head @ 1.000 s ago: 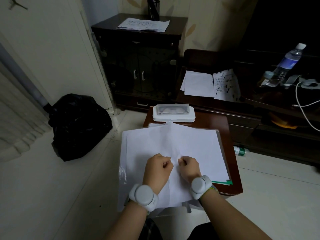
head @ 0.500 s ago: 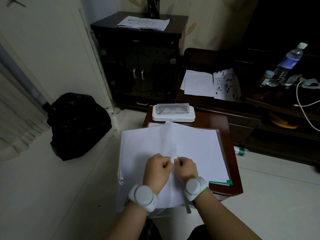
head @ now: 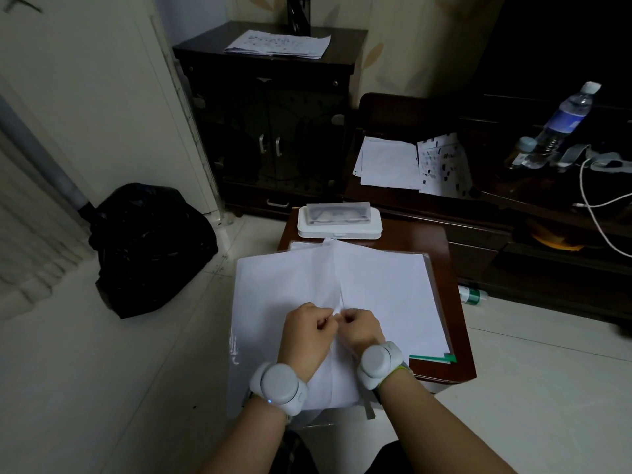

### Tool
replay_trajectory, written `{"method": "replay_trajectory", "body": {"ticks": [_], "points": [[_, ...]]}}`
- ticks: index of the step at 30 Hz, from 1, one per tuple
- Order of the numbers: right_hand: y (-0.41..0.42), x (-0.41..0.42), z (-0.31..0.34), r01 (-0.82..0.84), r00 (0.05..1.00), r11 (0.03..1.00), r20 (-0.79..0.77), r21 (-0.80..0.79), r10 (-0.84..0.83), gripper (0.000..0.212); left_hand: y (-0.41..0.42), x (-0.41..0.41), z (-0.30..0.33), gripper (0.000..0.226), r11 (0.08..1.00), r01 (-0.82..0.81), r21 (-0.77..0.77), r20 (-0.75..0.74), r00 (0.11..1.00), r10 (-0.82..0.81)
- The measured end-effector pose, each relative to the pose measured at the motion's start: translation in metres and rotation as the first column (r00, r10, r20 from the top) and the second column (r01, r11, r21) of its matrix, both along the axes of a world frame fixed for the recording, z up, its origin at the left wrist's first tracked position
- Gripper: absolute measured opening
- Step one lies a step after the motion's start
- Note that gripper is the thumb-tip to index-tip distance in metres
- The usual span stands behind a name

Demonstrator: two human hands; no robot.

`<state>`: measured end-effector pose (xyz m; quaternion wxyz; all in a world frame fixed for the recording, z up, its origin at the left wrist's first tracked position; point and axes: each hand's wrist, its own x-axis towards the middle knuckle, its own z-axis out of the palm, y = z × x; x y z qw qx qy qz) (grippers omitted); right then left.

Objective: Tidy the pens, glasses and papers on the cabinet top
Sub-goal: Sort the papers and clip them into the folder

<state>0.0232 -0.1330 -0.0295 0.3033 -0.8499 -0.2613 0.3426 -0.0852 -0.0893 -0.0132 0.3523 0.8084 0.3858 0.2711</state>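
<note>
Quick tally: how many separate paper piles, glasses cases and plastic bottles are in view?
Paper piles: 3, under the hands, on the dark cabinet, on the low unit
Glasses cases: 1
Plastic bottles: 3
Total: 7

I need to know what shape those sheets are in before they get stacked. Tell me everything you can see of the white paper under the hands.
The white paper is a blank, thin sheet lying on the small brown table, its near-left part overhanging the edge. A crease runs down its middle. The left hand and right hand pinch it side by side at that crease. More sheets and a green edge show beneath.
</note>
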Motion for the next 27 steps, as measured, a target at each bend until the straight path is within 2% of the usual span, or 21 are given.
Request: {"method": "replay_trajectory", "body": {"ticks": [4, 7, 10, 13, 15, 20, 27], "points": [[-0.006, 0.011, 0.010, 0.048, 0.999, 0.997, -0.014, 0.054, -0.047, 0.046, 0.003, -0.002, -0.004, 0.033, 0.998, -0.013, -0.061, 0.001, 1.000, 0.014], [-0.018, 0.030, 0.014, 0.156, 0.976, 0.985, 0.143, 0.080, -0.166, 0.022, 0.003, -0.002, -0.003, 0.032, 0.996, -0.020, -0.091, 0.023, 0.999, 0.022], [-0.033, 0.048, 0.013, 0.318, 0.907, 0.946, 0.273, 0.059, -0.321, 0.040, 0.000, -0.002, -0.004, 0.033, 0.995, -0.019, -0.094, 0.019, 1.000, 0.021], [-0.043, 0.053, 0.009, 0.445, 0.869, 0.895, 0.263, -0.041, -0.420, 0.064, -0.001, -0.005, -0.009, 0.035, 0.995, -0.019, -0.095, 0.018, 1.000, 0.021], [-0.045, 0.053, 0.008, 0.434, 0.879, 0.898, 0.252, -0.074, -0.404, 0.070, -0.002, -0.005, -0.010, 0.035, 0.995, -0.019, -0.098, 0.014, 1.000, 0.021], [-0.042, 0.052, 0.005, 0.374, 0.902, 0.924, 0.264, -0.080, -0.342, 0.055, 0.000, -0.004, -0.009, 0.035, 0.994, -0.029, -0.109, 0.013, 0.999, 0.031], [-0.042, 0.049, 0.004, 0.352, 0.899, 0.931, 0.310, -0.095, -0.308, 0.047, 0.000, -0.004, -0.011, 0.034, 0.994, -0.043, -0.099, 0.007, 0.999, 0.044]]}}
